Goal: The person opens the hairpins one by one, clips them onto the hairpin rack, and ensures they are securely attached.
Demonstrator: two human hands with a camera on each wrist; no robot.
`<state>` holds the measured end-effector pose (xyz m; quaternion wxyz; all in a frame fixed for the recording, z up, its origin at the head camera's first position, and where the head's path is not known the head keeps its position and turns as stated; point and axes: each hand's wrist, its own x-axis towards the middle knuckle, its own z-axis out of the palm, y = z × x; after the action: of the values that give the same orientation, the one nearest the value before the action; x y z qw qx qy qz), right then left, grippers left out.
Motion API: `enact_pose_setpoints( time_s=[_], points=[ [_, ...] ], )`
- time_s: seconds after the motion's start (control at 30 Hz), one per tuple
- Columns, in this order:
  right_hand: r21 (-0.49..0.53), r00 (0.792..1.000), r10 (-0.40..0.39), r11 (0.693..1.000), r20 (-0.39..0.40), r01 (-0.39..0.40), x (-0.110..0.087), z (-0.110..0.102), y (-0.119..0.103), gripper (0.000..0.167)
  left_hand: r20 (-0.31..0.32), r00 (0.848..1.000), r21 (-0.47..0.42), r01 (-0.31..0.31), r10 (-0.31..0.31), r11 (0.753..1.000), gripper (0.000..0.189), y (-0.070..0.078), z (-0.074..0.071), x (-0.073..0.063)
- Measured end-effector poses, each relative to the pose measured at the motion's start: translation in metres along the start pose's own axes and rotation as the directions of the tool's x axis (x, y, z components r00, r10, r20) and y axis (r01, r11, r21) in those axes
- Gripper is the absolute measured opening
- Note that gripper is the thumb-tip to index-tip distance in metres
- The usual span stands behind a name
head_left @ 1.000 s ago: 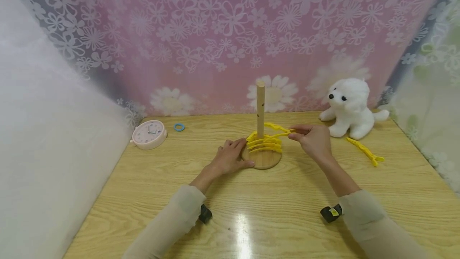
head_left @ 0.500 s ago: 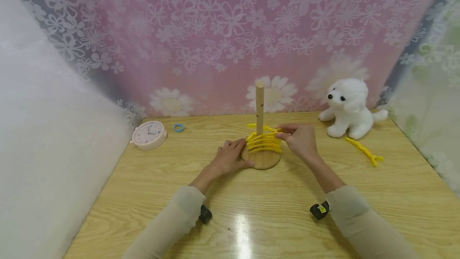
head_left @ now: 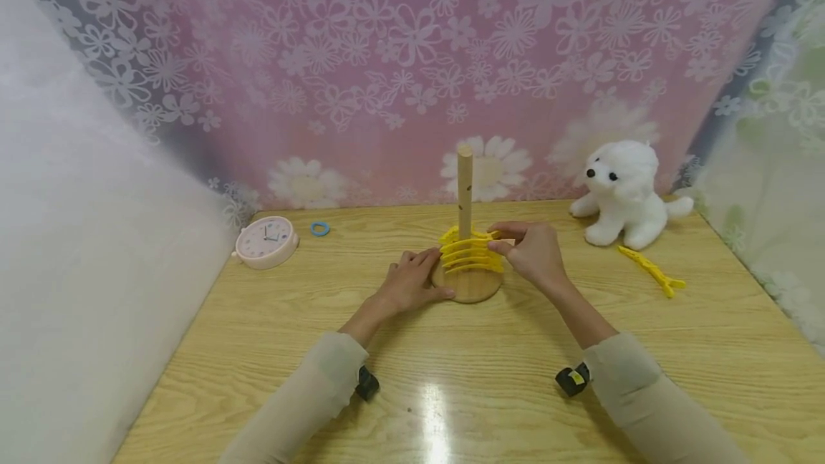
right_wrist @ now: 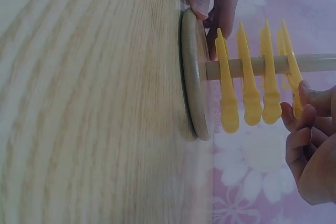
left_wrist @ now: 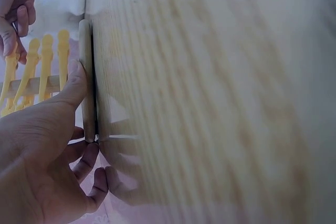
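Note:
A wooden stand (head_left: pixel 465 192), a round base with an upright post, is at the middle of the table in the head view. Several yellow hair clips (right_wrist: pixel 248 82) sit one above another around the post. My left hand (head_left: pixel 412 283) holds the rim of the base (left_wrist: pixel 86 93), thumb on its upper face and fingers at its edge. With thumb and fingertips, my right hand (head_left: pixel 536 253) pinches the end of the topmost yellow hair clip (right_wrist: pixel 294 77), whose arms lie on either side of the post. Another yellow hair clip (head_left: pixel 652 271) lies loose to the right.
A white plush dog (head_left: pixel 621 195) sits at the back right, behind the loose clip. At the back left are a pink alarm clock (head_left: pixel 267 242) and a small blue ring (head_left: pixel 320 228). A flowered curtain (head_left: pixel 361 92) hangs behind the table (head_left: pixel 309 285).
My right hand has moved left, bringing its opened hair clip around the post. The clip's arms have since come closer together and it sits nearer the others. My left hand has stayed on the base.

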<state>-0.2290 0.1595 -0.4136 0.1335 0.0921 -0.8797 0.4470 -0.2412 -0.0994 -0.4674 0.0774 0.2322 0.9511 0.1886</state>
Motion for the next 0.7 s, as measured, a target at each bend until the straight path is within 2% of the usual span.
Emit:
enact_pose_setpoints(
  time_s=[0.17, 0.43, 0.7],
  points=[
    [0.019, 0.999, -0.005, 1.0, 0.036, 0.004, 0.0, -0.001, 0.002, 0.026, 0.004, 1.0, -0.008, 0.008, -0.008, 1.0, 0.093, 0.001, -0.001, -0.001],
    [0.124, 0.994, 0.01, 0.992, 0.109, -0.024, -0.003, -0.004, 0.002, 0.03, 0.011, 1.0, -0.012, 0.018, -0.017, 1.0, 0.092, 0.003, -0.003, -0.003],
    [0.197, 0.985, -0.021, 0.98, 0.171, -0.013, 0.001, -0.009, 0.011, 0.041, 0.018, 1.0, 0.001, 0.015, -0.015, 1.0, 0.092, 0.002, -0.003, -0.002]
  ],
)
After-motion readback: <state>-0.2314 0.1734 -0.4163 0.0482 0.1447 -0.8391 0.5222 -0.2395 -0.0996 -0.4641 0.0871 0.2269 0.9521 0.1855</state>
